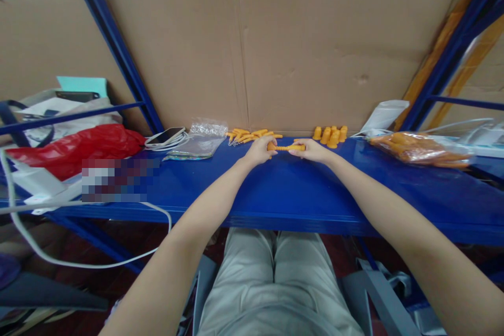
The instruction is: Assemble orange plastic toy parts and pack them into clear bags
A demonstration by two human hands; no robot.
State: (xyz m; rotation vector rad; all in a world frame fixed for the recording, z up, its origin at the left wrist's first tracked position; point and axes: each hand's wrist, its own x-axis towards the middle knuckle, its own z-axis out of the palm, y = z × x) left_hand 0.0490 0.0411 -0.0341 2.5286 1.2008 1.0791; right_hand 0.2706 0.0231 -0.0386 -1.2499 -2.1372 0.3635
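Observation:
Over the far half of the blue shelf surface (291, 189), my left hand (260, 151) is closed around the left end of an orange plastic piece with a ribbed middle (282, 148). Its other end is pinched by my right hand (313, 150). The ribbed part shows between the two hands; the fingers partly hide both ends. Just behind my left hand lies a pile of slim orange plastic pieces (246, 135), with some small metal chain at its left side. Beyond my right hand stand several orange cup-shaped pieces (333, 135).
Cardboard (291, 47) closes off the back. To the left are a clear plastic bag (200, 142), a phone (168, 135) on coiled cable, and a red plastic bag (86, 148). A clear bag of orange pieces (417, 149) lies right. Blue posts (118, 52) frame the shelf.

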